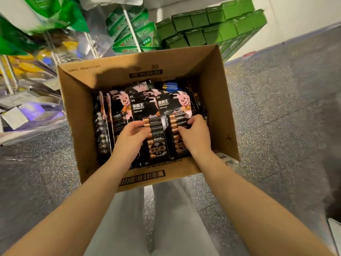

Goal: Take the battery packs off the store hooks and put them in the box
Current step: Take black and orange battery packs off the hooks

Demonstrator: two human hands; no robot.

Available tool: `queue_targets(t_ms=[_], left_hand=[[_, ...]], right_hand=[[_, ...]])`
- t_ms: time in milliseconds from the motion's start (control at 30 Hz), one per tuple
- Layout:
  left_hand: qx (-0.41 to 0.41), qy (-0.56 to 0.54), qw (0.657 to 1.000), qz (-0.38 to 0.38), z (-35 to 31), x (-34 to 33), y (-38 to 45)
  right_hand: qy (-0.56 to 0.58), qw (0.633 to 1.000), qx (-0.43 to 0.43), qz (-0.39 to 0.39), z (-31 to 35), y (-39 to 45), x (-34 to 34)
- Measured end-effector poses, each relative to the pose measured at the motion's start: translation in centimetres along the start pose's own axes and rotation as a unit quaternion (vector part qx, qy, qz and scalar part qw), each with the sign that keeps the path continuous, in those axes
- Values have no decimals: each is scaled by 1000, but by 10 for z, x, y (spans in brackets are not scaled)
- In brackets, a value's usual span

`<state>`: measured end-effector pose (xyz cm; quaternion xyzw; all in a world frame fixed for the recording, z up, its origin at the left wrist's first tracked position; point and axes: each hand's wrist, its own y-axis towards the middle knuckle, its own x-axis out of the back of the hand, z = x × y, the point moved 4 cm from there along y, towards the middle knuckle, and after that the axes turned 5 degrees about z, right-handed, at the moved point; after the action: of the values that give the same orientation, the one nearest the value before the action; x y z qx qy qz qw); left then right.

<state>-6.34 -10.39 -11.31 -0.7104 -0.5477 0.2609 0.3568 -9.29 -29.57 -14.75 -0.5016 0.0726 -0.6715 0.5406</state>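
An open cardboard box (217, 100) stands on the floor below me, filled with black battery packs printed with a pink rabbit. My left hand (132, 139) grips the left edge of a battery pack (145, 109) lying on top in the middle. My right hand (195, 135) holds a second battery pack (175, 106) beside it on the right, fingers curled over its batteries. More packs stand on edge along the box's left side (105, 122). A blue-cell pack (170, 85) lies at the back. No store hooks are clearly visible.
Store shelving with green bags (132, 32) and clear packets rises at the upper left. Stacked green cartons (212, 24) sit behind the box. Grey speckled floor (276, 117) surrounds it. My light trousers (147, 218) are just in front of the box.
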Motion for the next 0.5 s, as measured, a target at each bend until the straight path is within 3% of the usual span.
queue_targets(t_ms=[100,300,500], left_hand=[[2,3,1000,-4,2,4,4],[-1,12,1000,17,1,11,5],[-15,37,999,24,-1,22,5]], right_hand=[[39,999,19,4,2,-1,1],[52,997,-25,52,7,13,9],[145,988,15,57,19,3,21]])
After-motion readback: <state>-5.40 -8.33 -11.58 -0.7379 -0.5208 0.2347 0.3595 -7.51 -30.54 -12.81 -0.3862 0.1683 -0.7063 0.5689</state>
